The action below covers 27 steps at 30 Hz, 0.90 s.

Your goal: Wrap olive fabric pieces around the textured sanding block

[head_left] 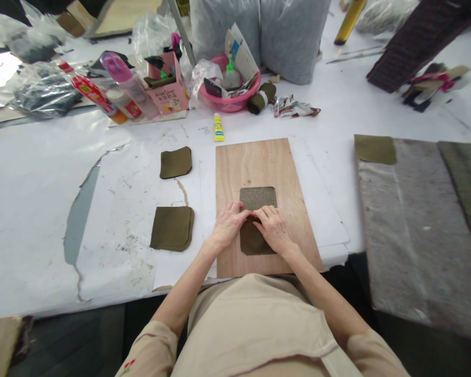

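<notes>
**Olive fabric piece pressed flat on a wooden board**

An olive fabric piece [255, 238] is held down on the wooden board [259, 162] at the table's near edge. It is pinned under the fingers of the left hand [228, 224] and the right hand [273, 228], neither clenched. Two similar olive patches [172, 228] are seen further left, a yellow glue tube [218, 127] beyond.
</notes>
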Each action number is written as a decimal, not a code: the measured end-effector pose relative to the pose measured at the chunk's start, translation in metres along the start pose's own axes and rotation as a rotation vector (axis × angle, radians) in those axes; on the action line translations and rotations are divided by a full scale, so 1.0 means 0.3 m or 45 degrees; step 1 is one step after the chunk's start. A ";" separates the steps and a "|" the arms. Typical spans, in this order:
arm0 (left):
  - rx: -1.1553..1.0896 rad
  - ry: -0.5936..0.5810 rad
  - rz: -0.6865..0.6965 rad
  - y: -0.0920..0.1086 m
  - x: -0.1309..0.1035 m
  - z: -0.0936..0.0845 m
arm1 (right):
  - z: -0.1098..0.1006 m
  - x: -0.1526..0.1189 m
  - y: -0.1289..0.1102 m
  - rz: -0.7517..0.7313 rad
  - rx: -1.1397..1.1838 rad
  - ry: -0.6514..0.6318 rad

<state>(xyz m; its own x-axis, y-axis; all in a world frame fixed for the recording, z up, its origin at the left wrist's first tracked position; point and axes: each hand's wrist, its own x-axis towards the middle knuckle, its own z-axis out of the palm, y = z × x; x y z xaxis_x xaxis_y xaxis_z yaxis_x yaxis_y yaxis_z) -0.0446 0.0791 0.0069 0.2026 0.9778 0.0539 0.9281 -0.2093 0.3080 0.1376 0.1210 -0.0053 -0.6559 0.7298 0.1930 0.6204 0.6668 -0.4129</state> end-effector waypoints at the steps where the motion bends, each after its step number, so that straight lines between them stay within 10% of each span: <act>1: 0.001 -0.005 -0.001 0.000 0.000 0.000 | 0.000 -0.002 -0.002 0.008 -0.001 0.004; 11: -0.059 -0.043 0.085 -0.013 0.021 -0.029 | -0.053 0.009 0.021 0.054 -0.061 -0.085; 21: -0.392 -0.078 0.044 -0.031 0.011 -0.049 | -0.085 -0.056 0.055 0.412 0.754 -0.191; 27: -0.428 -0.167 -0.103 -0.027 -0.015 -0.012 | -0.094 -0.089 0.039 0.349 0.329 -0.232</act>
<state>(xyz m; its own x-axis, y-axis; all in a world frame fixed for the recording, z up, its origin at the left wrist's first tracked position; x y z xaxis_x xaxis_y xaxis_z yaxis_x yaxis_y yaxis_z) -0.0542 0.0765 0.0076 0.1910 0.9766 -0.0988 0.7926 -0.0941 0.6024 0.1744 0.1135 0.0098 -0.5614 0.8208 -0.1060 0.6695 0.3751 -0.6412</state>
